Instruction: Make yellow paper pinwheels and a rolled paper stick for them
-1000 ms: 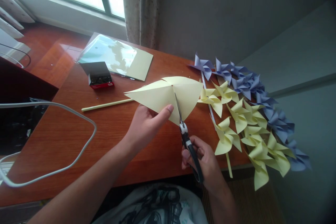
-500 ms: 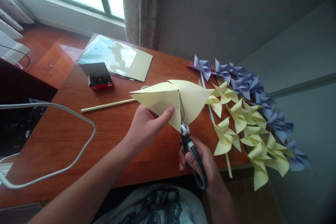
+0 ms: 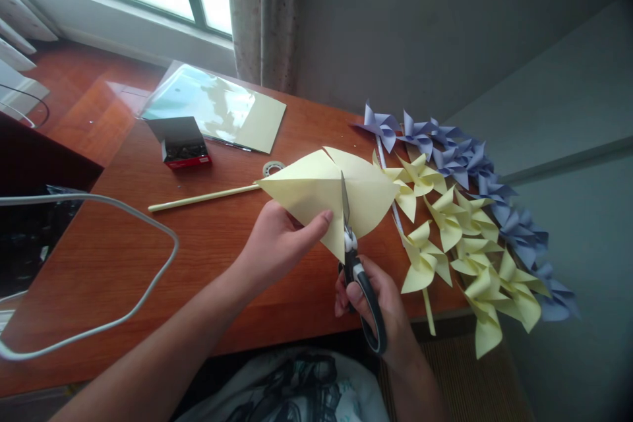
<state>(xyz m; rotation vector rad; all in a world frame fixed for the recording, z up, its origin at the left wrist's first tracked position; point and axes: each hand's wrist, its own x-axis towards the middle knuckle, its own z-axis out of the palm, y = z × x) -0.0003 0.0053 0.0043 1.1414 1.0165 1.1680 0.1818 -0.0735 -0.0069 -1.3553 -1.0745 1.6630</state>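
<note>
Between my left thumb and fingers I pinch a pale yellow sheet of paper [image 3: 306, 194]; my left hand [image 3: 281, 237] is under its left part, fingers partly hidden. The sheet has slits running in from its edges toward the middle. Scissors [image 3: 350, 250] with black and white handles are in my right hand [image 3: 378, 297], the thumb and fingers through the loops. Their blades lie along the slit on the near side, tips close to the sheet's centre. A thin yellow paper stick [image 3: 202, 198] rests on the table left of the sheet, and a tape roll [image 3: 273, 169] shows just behind it.
Several yellow pinwheels [image 3: 424, 257] and purple pinwheels [image 3: 380, 126] cover the right of the wooden table [image 3: 198, 264]. A small open box [image 3: 186, 157] stands at the back left, before a clear sleeve [image 3: 222, 112] of yellow paper. A white cable [image 3: 173, 247] loops over the left side.
The paper has tilted and shifted slightly toward me, uncovering more of the tape roll. The scissors stay at the near slit, a little lower in view.
</note>
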